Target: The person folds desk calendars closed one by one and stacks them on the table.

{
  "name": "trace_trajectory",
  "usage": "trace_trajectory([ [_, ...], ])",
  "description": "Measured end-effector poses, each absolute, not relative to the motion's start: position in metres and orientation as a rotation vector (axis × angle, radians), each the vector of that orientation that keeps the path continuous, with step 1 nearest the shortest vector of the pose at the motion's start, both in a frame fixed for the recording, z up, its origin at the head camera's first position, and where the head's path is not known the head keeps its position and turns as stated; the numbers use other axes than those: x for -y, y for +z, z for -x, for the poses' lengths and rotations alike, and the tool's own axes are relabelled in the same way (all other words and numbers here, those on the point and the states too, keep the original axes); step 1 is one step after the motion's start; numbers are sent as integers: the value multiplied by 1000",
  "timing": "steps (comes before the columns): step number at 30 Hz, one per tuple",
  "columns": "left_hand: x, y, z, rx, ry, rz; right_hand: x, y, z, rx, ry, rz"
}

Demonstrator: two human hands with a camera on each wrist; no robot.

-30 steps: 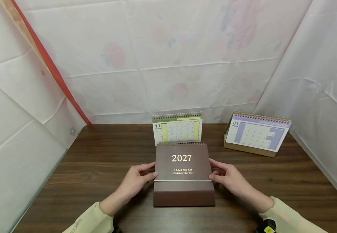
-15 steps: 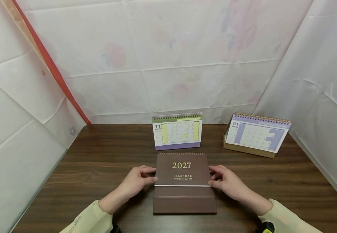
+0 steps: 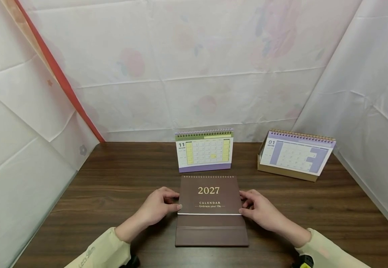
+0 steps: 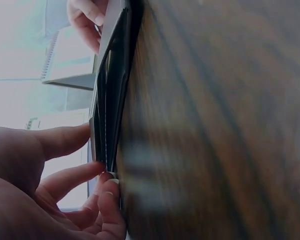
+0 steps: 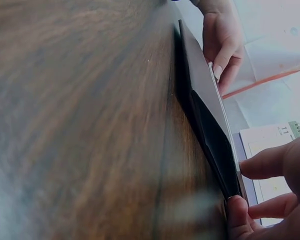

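A brown 2027 desk calendar [image 3: 209,197] lies almost flat in the head view, its spiral binding at the far edge and its base flap toward me. My left hand [image 3: 157,206] grips the left side, thumb on the cover. On the opposite side, my right hand [image 3: 259,209] holds the edge the same way. In the left wrist view, the left fingers [image 4: 107,200] curl at the calendar's edge, and a narrow gap shows inside its folded stand [image 4: 117,75]. The right wrist view shows the right thumb [image 5: 262,164] against the cover and fingers at the lower edge.
Just behind the brown calendar stands a green and yellow calendar [image 3: 204,150] showing month 11. A purple calendar [image 3: 296,154] showing 01 stands at the back right of the wooden table [image 3: 120,175]. White cloth [image 3: 113,74] hangs around the back and sides.
The brown calendar's top has come down and toward me, flattening its stand, with both hands following. The lower part of the green calendar now shows. The last half second brings hardly any movement.
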State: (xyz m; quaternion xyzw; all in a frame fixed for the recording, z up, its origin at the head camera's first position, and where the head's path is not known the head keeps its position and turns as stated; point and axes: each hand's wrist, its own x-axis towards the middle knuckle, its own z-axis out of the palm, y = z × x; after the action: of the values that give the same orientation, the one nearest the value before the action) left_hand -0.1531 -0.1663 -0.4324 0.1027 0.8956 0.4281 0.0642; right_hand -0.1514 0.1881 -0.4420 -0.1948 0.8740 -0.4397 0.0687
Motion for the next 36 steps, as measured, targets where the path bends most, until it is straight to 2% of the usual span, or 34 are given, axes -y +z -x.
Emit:
trace_trajectory([
  [8,166,-427,154,-2865,1033,-372,-187,-441,149,-2750,-1214,633],
  [18,168,-417,139,-2918,720,-859,-187,-437,135,-3034,-794,888],
  [30,168,-415,126,-2745,420,-1243,-190,-433,119,-2853,-587,1179],
  [36,165,-416,121,-2719,247,-1330,-188,-430,115,-2775,-478,1229],
])
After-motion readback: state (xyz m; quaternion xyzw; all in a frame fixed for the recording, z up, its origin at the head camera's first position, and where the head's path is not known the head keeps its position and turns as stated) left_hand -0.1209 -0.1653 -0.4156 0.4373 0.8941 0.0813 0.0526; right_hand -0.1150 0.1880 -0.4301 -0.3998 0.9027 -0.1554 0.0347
